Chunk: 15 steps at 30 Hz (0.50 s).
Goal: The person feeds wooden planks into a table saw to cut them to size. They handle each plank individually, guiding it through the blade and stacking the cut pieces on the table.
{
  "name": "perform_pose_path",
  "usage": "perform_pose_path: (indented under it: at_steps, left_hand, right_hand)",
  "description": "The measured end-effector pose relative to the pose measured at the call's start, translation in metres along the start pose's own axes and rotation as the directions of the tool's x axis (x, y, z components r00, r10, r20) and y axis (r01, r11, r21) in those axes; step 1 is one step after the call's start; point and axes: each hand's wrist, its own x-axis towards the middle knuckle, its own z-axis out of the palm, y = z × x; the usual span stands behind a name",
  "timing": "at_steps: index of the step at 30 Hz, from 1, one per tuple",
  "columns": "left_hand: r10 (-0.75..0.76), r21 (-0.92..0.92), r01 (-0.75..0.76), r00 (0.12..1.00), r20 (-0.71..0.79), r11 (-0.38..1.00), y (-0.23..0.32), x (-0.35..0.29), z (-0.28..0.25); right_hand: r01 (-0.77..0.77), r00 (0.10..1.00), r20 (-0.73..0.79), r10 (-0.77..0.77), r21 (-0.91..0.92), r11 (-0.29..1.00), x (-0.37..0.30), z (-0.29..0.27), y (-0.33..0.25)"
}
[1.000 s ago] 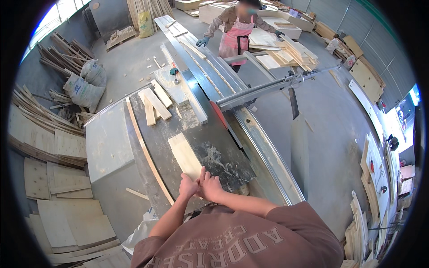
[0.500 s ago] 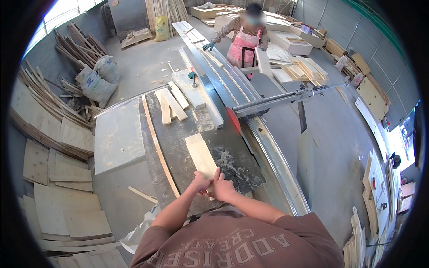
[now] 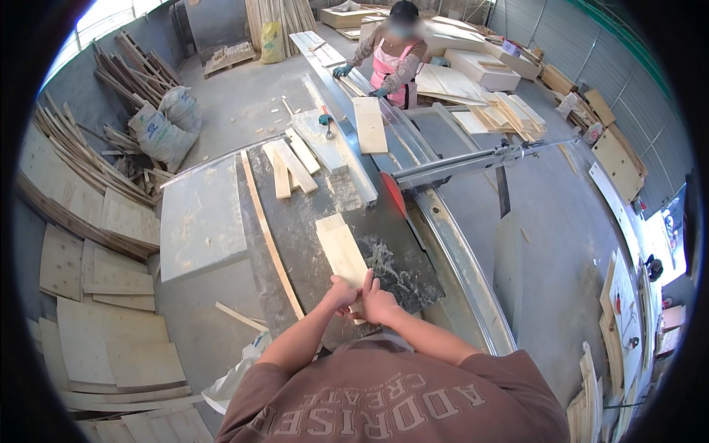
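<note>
A short stack of pale wooden boards [image 3: 341, 247] lies on the dark, dust-marked saw table [image 3: 417, 273] right in front of me. My left hand [image 3: 342, 294] is closed on the near left corner of the stack. At the near right corner, my right hand [image 3: 378, 301] is closed too, thumb and fingers pressed against the wood. Both hands nearly meet at the near end, and the undersides of the fingers are hidden. Sawdust is scattered beside the stack on its right.
The saw's red guard [image 3: 394, 193] stands ahead right, by a metal rail [image 3: 465, 164]. Across the saw, a gloved person [image 3: 394, 66] has a board [image 3: 369, 125] on the sliding table. Several loose boards [image 3: 298, 164] and a long strip [image 3: 272, 240] lie left.
The person across the saw has brought a board from their side onto the saw, and now leans over it. My hands keep their hold on the stack; the view has shifted slightly.
</note>
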Motion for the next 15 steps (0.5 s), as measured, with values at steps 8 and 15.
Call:
perform_pose_path:
  at_steps: [8,15]
  left_hand:
    - [0.037,-0.007,-0.037,0.999,0.001,0.999,-0.0017,0.0021,0.0]
    - [-0.002,0.006,0.001,1.0,0.009,1.0,0.0025,-0.0001,-0.0003]
  right_hand:
    - [0.027,0.999,-0.04,-0.027,-0.016,1.0,0.0016,0.0046,0.003]
    - [0.026,0.999,-0.04,-0.026,-0.009,1.0,0.0018,0.0059,0.0051]
